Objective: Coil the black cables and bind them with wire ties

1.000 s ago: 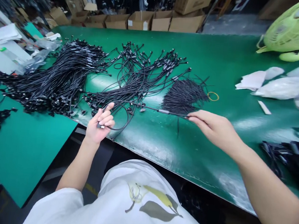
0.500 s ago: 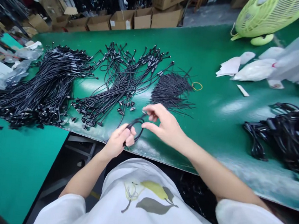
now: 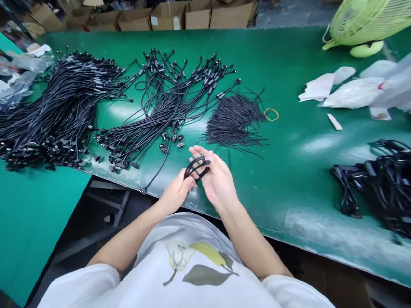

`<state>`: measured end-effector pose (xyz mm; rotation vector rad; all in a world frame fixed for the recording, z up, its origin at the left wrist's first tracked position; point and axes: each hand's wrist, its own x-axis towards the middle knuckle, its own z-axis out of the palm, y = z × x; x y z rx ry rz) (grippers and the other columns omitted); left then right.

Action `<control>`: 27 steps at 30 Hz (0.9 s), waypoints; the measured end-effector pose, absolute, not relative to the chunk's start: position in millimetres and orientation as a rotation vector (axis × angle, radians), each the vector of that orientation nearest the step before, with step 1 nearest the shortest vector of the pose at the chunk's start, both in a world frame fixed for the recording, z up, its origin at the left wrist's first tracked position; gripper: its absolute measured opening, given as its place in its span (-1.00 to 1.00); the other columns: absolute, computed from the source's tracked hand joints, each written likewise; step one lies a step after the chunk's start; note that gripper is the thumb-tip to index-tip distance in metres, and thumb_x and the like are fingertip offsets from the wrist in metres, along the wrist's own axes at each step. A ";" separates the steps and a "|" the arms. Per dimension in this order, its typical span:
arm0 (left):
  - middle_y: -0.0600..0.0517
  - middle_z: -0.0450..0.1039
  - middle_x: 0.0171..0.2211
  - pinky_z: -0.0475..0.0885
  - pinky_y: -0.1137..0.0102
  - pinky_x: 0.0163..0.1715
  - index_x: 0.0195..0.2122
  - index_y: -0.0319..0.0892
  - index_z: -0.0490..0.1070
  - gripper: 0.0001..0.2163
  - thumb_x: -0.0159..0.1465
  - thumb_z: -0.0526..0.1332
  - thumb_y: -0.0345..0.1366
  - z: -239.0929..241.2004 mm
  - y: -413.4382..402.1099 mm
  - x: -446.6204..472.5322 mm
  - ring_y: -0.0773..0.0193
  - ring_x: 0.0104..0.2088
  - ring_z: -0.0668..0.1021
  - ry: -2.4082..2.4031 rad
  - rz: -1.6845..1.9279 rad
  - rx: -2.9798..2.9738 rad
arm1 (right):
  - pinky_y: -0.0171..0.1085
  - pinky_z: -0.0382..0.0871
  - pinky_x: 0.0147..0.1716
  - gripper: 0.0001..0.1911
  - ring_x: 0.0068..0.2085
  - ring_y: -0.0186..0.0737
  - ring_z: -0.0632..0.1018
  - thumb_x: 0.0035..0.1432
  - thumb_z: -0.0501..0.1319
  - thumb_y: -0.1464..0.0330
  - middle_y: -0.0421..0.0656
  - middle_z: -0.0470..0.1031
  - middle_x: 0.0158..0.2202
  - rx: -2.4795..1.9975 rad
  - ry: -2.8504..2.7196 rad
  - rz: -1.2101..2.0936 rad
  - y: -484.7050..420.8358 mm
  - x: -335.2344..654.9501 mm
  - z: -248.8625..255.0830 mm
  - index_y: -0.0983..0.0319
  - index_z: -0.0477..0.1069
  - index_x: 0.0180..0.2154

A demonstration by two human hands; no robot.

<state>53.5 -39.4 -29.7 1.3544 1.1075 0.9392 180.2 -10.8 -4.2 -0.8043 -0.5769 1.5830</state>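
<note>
A black cable, wound into a small coil, is between my two hands just over the table's front edge. The left hand pinches the lower left side of the coil with thumb and fingers. My right hand curls around the coil's right side, its fingers behind the loops and a connector end lying against them. Beyond the hands lies a pile of short thin black ties. A loose bundle of straight black cables with connectors at both ends spreads to the left of the ties.
A larger cable heap covers the table's left part. Coiled cables are piled at the right. A yellow rubber band lies near the ties. Plastic bags and a green fan stand at the far right. Cardboard boxes line the back.
My right hand has come in from the right and turned, now around the coil. The coil is drawn tighter and has moved slightly right with my left hand.
</note>
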 end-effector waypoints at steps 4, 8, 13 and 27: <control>0.04 0.33 -0.41 0.31 0.38 -0.29 -0.16 -0.21 0.31 -0.64 0.37 -0.06 -0.01 -25.3 -31.7 54.3 0.28 -0.36 0.40 1.100 0.866 1.468 | -0.42 0.30 -0.59 -0.54 -0.25 -0.28 0.53 -0.11 0.39 0.04 -0.09 0.40 0.05 -0.725 -0.806 1.486 -21.0 179.0 -5.9 0.21 0.37 -0.28; -0.01 0.38 -0.36 0.34 0.33 -0.25 -0.06 -0.24 0.33 -0.62 0.37 -0.05 -0.04 -22.5 -29.6 55.2 0.24 -0.35 0.41 1.080 0.712 1.544 | -0.44 0.28 -0.64 -0.52 -0.39 -0.34 0.49 -0.17 0.43 0.11 -0.18 0.46 -0.21 -0.810 -0.826 1.490 -20.5 183.1 -7.6 0.19 0.27 -0.32; -0.14 0.41 -0.12 0.23 0.16 0.09 -0.19 -0.18 0.44 -0.69 0.29 0.12 -0.04 -24.8 -34.5 57.3 0.02 0.02 0.38 0.976 0.642 1.625 | -0.47 0.16 -0.67 -0.69 -0.53 -0.48 0.39 0.09 0.26 0.19 -0.32 0.30 -0.32 -0.906 -0.713 1.566 -12.3 186.7 -6.4 0.12 0.15 -0.24; 0.12 0.17 -0.53 0.27 0.48 -0.48 -0.31 -0.26 0.38 -0.72 0.20 0.29 -0.11 -10.1 -50.1 77.1 0.42 -0.52 0.31 0.588 0.650 0.434 | -0.49 0.07 -0.66 -0.82 -0.62 -0.59 0.12 0.22 0.16 0.23 -0.36 0.13 -0.44 -0.630 -0.866 1.728 0.0 193.8 -3.6 0.18 0.25 -0.23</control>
